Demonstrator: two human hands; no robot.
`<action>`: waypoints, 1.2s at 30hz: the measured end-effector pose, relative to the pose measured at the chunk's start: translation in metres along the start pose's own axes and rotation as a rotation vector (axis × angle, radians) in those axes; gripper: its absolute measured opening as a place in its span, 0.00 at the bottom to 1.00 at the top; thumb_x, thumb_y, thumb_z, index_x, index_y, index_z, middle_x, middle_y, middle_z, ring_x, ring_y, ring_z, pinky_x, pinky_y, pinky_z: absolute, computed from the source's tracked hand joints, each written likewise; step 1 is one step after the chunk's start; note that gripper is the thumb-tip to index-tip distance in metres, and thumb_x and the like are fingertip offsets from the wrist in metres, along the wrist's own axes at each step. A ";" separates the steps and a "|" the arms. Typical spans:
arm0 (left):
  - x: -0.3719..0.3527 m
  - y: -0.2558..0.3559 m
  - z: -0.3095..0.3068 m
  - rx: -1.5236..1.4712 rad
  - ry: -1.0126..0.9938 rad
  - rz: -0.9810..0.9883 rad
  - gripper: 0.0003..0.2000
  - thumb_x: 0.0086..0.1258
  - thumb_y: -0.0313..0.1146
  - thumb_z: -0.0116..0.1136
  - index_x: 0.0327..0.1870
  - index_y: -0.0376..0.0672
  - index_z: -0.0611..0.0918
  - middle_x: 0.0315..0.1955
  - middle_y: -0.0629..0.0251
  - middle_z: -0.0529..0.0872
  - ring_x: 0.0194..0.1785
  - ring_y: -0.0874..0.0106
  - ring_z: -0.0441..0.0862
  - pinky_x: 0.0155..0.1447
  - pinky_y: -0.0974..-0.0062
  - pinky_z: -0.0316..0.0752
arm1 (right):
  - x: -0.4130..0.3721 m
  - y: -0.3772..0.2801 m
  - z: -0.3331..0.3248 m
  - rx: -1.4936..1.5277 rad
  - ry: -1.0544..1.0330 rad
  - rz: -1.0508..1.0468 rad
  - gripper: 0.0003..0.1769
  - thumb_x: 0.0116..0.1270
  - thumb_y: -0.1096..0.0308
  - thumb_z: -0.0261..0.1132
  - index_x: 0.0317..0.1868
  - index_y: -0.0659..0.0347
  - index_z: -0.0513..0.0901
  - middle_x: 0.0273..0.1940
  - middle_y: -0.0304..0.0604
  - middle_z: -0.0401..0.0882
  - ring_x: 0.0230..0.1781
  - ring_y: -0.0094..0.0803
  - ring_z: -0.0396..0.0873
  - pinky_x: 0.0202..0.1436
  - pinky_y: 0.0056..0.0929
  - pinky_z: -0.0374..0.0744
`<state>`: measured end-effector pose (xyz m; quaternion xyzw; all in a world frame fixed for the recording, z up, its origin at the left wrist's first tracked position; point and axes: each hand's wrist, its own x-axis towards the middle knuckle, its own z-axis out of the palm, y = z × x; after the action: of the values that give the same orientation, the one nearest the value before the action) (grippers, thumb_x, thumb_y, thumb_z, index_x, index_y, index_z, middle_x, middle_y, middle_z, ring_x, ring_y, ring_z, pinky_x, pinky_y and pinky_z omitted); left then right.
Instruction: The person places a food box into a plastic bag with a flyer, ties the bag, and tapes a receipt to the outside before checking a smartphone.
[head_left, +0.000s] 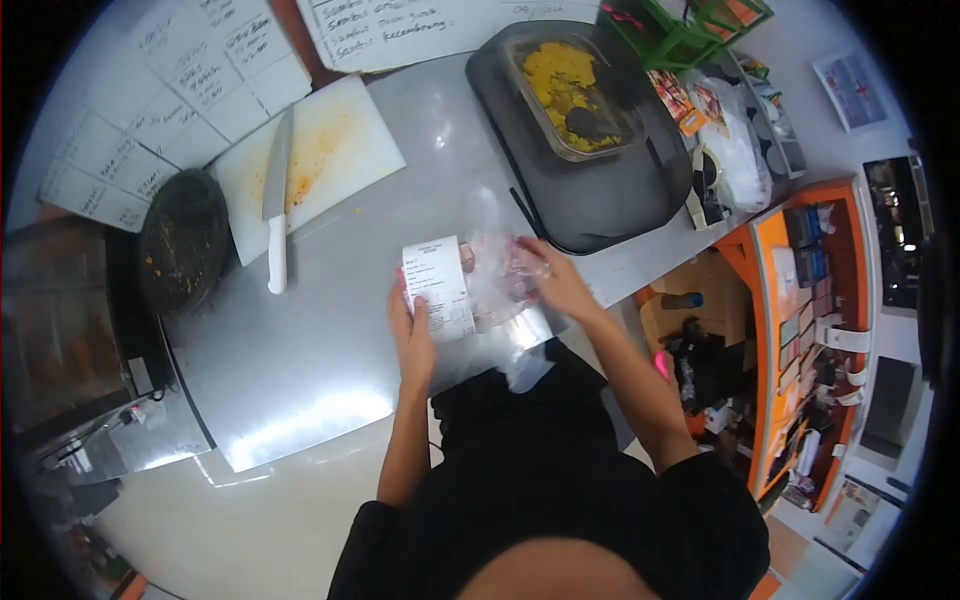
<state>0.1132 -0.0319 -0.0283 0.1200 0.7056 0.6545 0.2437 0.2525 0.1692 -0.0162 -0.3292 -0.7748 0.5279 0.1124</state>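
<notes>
My left hand (412, 340) is closed on the side of a package with a printed paper receipt (438, 288) on its front, the thumb pressed over the paper. Reddish print shows at the package's edge. A clear plastic bag (490, 265) is bunched beside the receipt and hangs down past the counter's front edge. My right hand (562, 285) grips that bag from the right, fingers bent into the plastic. What lies inside the bag is hard to make out.
On the steel counter (330, 340) lie a stained white cutting board (345, 145) and a knife (277, 200), its handle toward me. A black pan (183, 240) sits left. A container of yellow food (570, 90) rests on a black tray (620, 200). Orange shelving (765, 330) stands right.
</notes>
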 end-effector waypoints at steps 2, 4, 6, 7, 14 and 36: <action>-0.004 0.003 0.007 -0.196 -0.083 -0.073 0.26 0.79 0.36 0.46 0.73 0.33 0.60 0.69 0.50 0.65 0.71 0.62 0.63 0.73 0.69 0.56 | -0.007 0.016 0.023 0.404 -0.016 0.102 0.23 0.75 0.65 0.55 0.67 0.64 0.70 0.59 0.45 0.75 0.60 0.29 0.71 0.66 0.29 0.67; -0.015 -0.009 0.015 -0.121 -0.027 -0.027 0.29 0.78 0.36 0.48 0.74 0.32 0.57 0.72 0.48 0.58 0.74 0.58 0.57 0.76 0.65 0.50 | -0.018 0.038 0.024 0.316 -0.020 -0.124 0.25 0.75 0.69 0.54 0.70 0.64 0.66 0.63 0.42 0.70 0.63 0.29 0.69 0.68 0.29 0.65; -0.046 0.004 0.034 0.031 0.046 0.101 0.28 0.78 0.36 0.47 0.74 0.32 0.58 0.71 0.49 0.58 0.74 0.58 0.58 0.75 0.65 0.51 | -0.033 0.030 0.008 0.636 -0.076 -0.023 0.29 0.73 0.65 0.58 0.71 0.65 0.65 0.67 0.48 0.66 0.69 0.35 0.63 0.70 0.32 0.62; -0.060 0.013 0.046 0.158 0.104 0.218 0.28 0.78 0.36 0.46 0.73 0.32 0.58 0.70 0.50 0.59 0.73 0.59 0.59 0.75 0.64 0.52 | -0.039 0.024 -0.010 0.612 -0.087 -0.095 0.29 0.74 0.67 0.57 0.72 0.64 0.63 0.66 0.45 0.64 0.68 0.32 0.62 0.70 0.30 0.60; -0.142 0.094 0.188 0.105 0.051 0.386 0.26 0.75 0.31 0.45 0.71 0.31 0.59 0.65 0.54 0.65 0.68 0.64 0.64 0.72 0.65 0.56 | -0.104 0.045 -0.157 1.021 -0.039 -0.071 0.27 0.77 0.66 0.54 0.72 0.66 0.62 0.67 0.42 0.63 0.66 0.29 0.62 0.69 0.28 0.60; -0.084 0.088 0.654 -0.046 -1.115 0.056 0.23 0.82 0.38 0.39 0.72 0.35 0.62 0.67 0.56 0.69 0.67 0.66 0.70 0.70 0.67 0.63 | -0.177 0.178 -0.457 0.784 1.162 -0.007 0.33 0.75 0.64 0.58 0.76 0.62 0.57 0.70 0.45 0.58 0.71 0.33 0.58 0.74 0.33 0.57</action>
<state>0.4991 0.5025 0.0580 0.4614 0.4519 0.5134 0.5650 0.6953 0.4384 0.0463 -0.4908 -0.3428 0.5067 0.6204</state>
